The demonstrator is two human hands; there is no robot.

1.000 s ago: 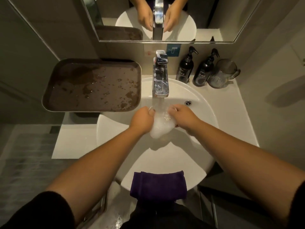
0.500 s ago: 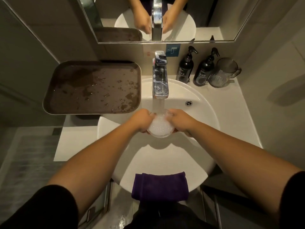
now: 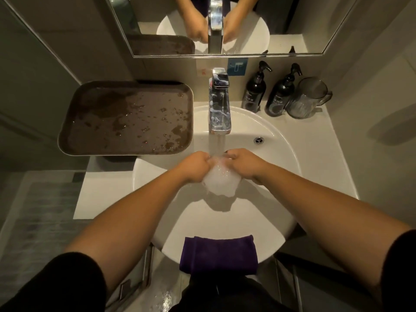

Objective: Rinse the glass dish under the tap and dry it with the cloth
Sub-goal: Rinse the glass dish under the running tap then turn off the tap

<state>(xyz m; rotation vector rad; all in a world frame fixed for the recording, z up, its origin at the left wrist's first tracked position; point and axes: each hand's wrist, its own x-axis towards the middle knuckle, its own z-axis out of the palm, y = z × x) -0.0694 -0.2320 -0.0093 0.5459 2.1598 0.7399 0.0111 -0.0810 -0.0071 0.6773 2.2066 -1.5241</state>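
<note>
Over the white round basin (image 3: 279, 158) I hold a small clear glass dish (image 3: 219, 180) under the running stream from the chrome tap (image 3: 220, 109). My left hand (image 3: 194, 166) grips its left rim and my right hand (image 3: 244, 164) grips its right rim. The dish is tilted toward me and water spills over its near edge. A folded purple cloth (image 3: 218, 254) hangs over the basin's front rim, below my arms.
A wet brown tray (image 3: 128, 119) sits left of the tap. Two dark pump bottles (image 3: 255, 91) (image 3: 280, 95) and a clear jug (image 3: 306, 99) stand at the back right. A mirror (image 3: 225, 25) hangs above. The floor shows at the left.
The dish has tipped from nearly level to tilted toward me, so water now pours off its near edge. Both hands keep their grip under the stream.
</note>
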